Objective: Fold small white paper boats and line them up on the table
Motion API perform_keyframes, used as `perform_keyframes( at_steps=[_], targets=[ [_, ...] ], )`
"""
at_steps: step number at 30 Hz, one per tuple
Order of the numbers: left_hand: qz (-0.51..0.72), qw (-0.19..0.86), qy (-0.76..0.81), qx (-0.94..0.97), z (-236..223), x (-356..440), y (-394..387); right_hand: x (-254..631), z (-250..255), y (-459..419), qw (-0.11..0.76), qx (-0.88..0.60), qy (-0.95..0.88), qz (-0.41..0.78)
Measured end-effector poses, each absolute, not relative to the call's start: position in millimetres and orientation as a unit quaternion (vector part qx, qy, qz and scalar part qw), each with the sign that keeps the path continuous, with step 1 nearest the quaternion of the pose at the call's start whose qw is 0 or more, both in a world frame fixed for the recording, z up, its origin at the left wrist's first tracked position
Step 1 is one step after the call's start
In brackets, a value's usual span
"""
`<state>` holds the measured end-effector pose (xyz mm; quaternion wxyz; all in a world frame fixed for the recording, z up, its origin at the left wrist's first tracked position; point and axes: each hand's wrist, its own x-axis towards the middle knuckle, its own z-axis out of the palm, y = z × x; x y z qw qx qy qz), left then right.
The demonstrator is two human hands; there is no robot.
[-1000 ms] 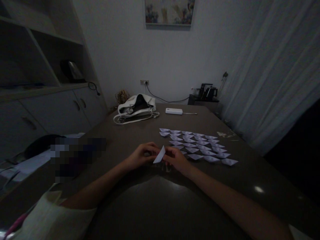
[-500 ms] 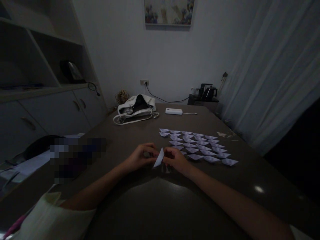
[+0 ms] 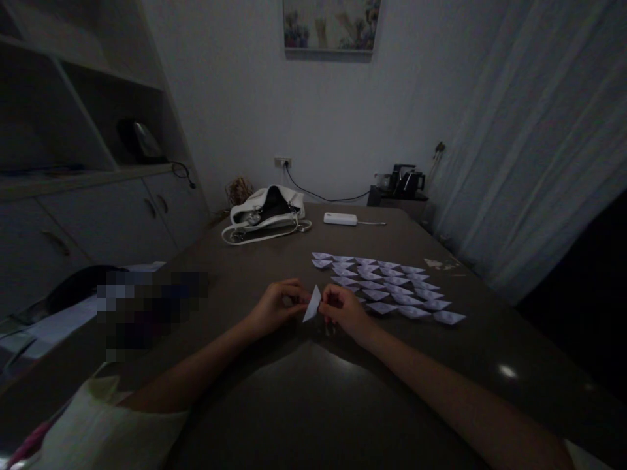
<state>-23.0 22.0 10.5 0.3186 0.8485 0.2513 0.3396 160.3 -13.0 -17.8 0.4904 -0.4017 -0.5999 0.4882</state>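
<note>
Between my two hands, a small white folded paper boat (image 3: 312, 305) is held tilted just above the table. My left hand (image 3: 278, 304) pinches it from the left side, thumb and fingers bent. From the right, my right hand (image 3: 347, 313) grips its other side with thumb and index finger. Some fingertips are hidden behind the paper. Just beyond my right hand, several similar white paper boats (image 3: 405, 299) stand in rows on the dark table (image 3: 313, 411).
A white handbag (image 3: 267, 212) lies at the table's far left. Nearby is a white power bank (image 3: 340, 219) with a short cable. Kettles (image 3: 409, 181) stand on a small stand beyond the far right edge. Papers (image 3: 63, 320) lie on the left, beside a blurred-out patch.
The folded paper has risen slightly and turned a little between my fingers. My right fingers have shifted slightly. The rows of boats look the same.
</note>
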Motion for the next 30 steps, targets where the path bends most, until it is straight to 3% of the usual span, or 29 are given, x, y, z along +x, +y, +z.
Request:
perform_keyframes(
  at_steps=[10, 30],
  targets=[
    [0.382, 0.191, 0.272, 0.862, 9.0, -26.3, 25.7, 161.0, -15.7, -14.4, 0.495, -0.402, -0.594, 0.49],
    [0.338, 0.119, 0.238, 0.903, 12.1, -30.2, 21.8, 162.7, -16.9, -12.8, 0.496, -0.401, -0.58, 0.506]
  ],
)
